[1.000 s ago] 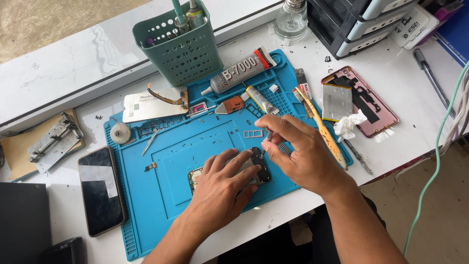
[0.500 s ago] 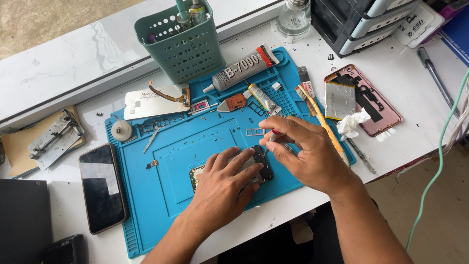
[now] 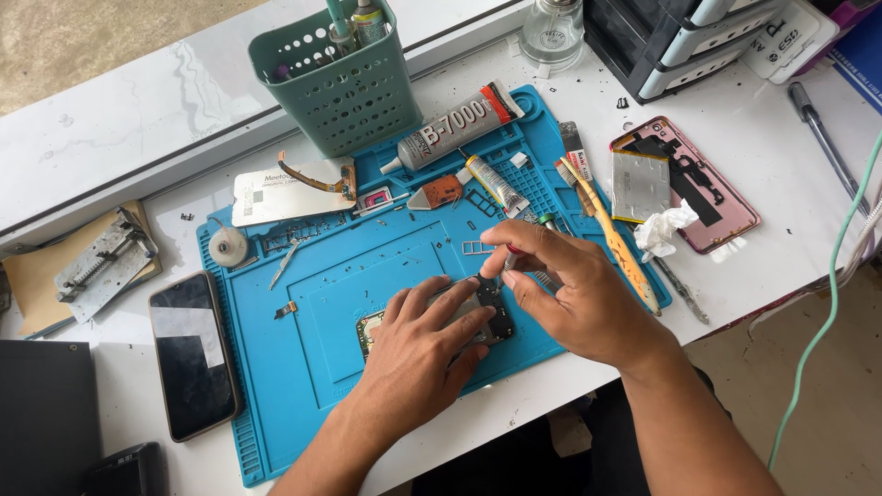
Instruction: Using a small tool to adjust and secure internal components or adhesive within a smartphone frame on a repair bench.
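Head view: left hand (image 3: pixel 418 354) flat, pinning circuit board (image 3: pixel 491 317) near mat (image 3: pixel 276 386) front edge; right hand (image 3: pixel 570 289) pinching thin tool. Slip could gouge board; loose screws may scatter.

My left hand (image 3: pixel 418 344) and right hand (image 3: pixel 574 294) are both bare: no gloves, rings, watch, or sleeves on the forearms.

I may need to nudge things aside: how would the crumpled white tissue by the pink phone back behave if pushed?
The crumpled tissue looks very light and soft, so it would probably slide or tumble rather than resist. It lies against the pink phone back, so a push may snag there. Being loosely wadded, it would likely deform when pinched.
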